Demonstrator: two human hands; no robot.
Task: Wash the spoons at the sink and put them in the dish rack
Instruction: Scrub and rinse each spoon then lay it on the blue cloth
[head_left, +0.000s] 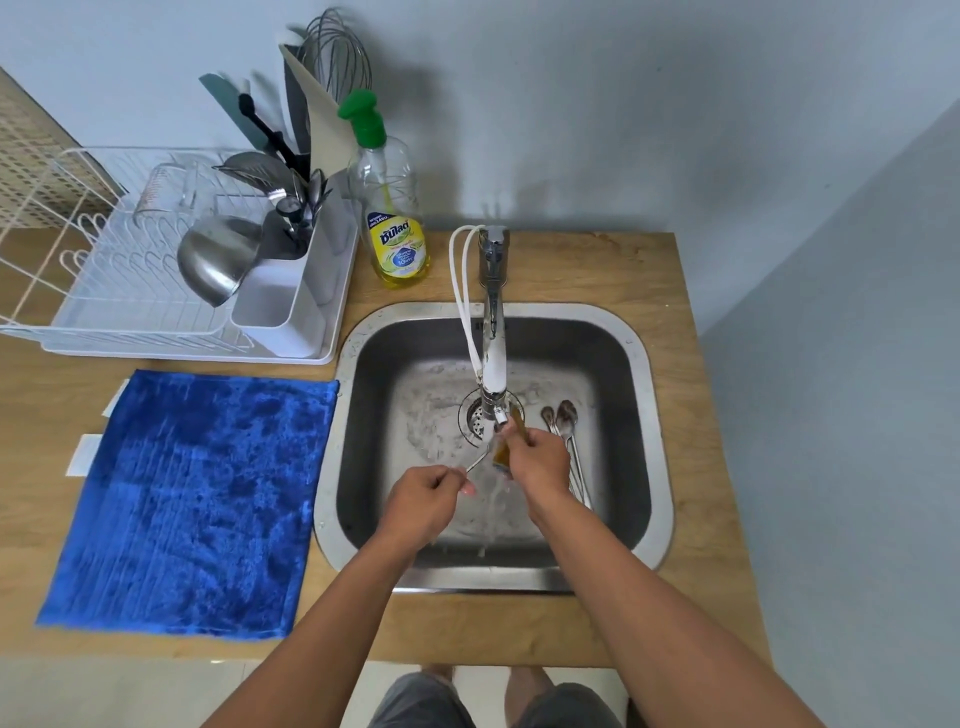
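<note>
Over the steel sink (641, 364), my left hand (428, 493) pinches the handle of a metal spoon (478, 461) held under the running tap (493, 358). My right hand (537, 457) grips a yellow-brown sponge (503, 453) wrapped around the spoon's bowl end, which is hidden. Water streams down between both hands. Two more spoons (563, 423) lie on the sink floor to the right of the drain (475, 418). The white dish rack (156, 291) stands at the back left, with its cutlery holder (291, 306) full of utensils.
A dish soap bottle (392, 208) with a green pump stands behind the sink's left corner. A blue cloth (192, 499) is spread on the wooden counter (691, 545) left of the sink. A steel bowl (218, 257) and a clear jug (166, 195) sit in the rack.
</note>
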